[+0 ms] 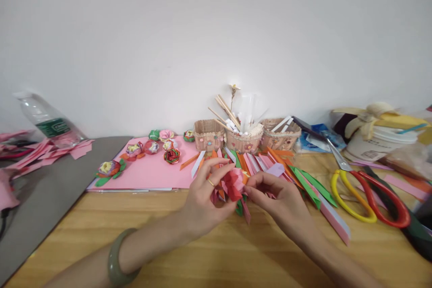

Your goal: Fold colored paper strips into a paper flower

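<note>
Between my two hands is a pink and red paper flower (233, 184), held up over the front of the table. My left hand (207, 195) curls around its left side, thumb below and fingers above. On the other side, my right hand (280, 195) pinches the flower's right edge between thumb and forefinger; the exact spot is partly covered by the fingertips. Just behind and under the hands spread many folded paper strips (256, 162) in pink, orange, green and white. Several finished paper flowers (172, 156) rest on a pink paper sheet (141, 177) to the left.
Small woven baskets (209, 136) with sticks stand against the wall. At right lie yellow-and-red-handled scissors (353, 195), near a white cup (366, 144) with banana peel (378, 114) above it. A plastic bottle (50, 119) leans at far left, over pink paper pieces (43, 155) on a grey mat (54, 207).
</note>
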`<state>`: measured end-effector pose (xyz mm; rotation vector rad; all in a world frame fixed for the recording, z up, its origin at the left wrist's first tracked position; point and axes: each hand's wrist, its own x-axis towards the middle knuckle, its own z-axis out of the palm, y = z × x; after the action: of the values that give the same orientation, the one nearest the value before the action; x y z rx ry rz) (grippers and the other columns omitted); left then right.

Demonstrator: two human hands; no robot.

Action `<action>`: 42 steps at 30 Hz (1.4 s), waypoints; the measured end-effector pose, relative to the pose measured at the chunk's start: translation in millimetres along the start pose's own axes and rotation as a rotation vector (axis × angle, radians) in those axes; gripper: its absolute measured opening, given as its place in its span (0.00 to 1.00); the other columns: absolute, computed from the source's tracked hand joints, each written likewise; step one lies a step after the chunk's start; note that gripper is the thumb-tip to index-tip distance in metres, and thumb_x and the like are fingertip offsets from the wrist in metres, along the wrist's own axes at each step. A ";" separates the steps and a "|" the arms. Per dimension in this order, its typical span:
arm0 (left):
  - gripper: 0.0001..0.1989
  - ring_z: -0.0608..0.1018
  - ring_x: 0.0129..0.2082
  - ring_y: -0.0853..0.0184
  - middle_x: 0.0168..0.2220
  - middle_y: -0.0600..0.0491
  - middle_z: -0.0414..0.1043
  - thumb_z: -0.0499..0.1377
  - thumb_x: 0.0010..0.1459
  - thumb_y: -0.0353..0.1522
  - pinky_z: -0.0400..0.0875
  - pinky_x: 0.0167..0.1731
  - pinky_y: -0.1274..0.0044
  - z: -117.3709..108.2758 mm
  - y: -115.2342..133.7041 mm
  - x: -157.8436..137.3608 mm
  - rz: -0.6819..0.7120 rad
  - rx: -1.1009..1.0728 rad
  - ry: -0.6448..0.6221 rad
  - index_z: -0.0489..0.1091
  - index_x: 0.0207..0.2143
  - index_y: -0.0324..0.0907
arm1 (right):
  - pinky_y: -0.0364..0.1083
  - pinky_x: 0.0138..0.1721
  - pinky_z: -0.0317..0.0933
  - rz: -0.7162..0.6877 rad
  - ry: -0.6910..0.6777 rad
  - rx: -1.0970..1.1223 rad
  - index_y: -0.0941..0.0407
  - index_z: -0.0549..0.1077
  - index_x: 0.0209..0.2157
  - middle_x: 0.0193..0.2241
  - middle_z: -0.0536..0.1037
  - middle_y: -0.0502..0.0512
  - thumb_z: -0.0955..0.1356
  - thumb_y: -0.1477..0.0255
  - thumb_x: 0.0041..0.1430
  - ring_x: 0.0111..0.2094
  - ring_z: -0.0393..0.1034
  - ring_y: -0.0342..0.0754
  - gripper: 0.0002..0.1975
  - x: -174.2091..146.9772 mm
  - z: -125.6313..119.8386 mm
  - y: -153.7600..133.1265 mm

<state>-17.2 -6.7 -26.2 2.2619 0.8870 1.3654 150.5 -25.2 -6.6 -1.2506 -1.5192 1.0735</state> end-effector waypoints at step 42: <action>0.25 0.67 0.48 0.61 0.46 0.48 0.59 0.59 0.47 0.26 0.67 0.46 0.66 2.7 -3.4 -0.7 -0.055 0.027 -0.007 0.61 0.49 0.48 | 0.41 0.21 0.56 -0.023 -0.066 -0.026 0.56 0.68 0.22 0.13 0.69 0.46 0.66 0.64 0.53 0.17 0.63 0.41 0.12 -0.3 0.4 -0.9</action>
<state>-16.2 -4.6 -29.9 2.2436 0.9637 1.3293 149.9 -25.7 -5.9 -1.2235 -1.5984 1.0933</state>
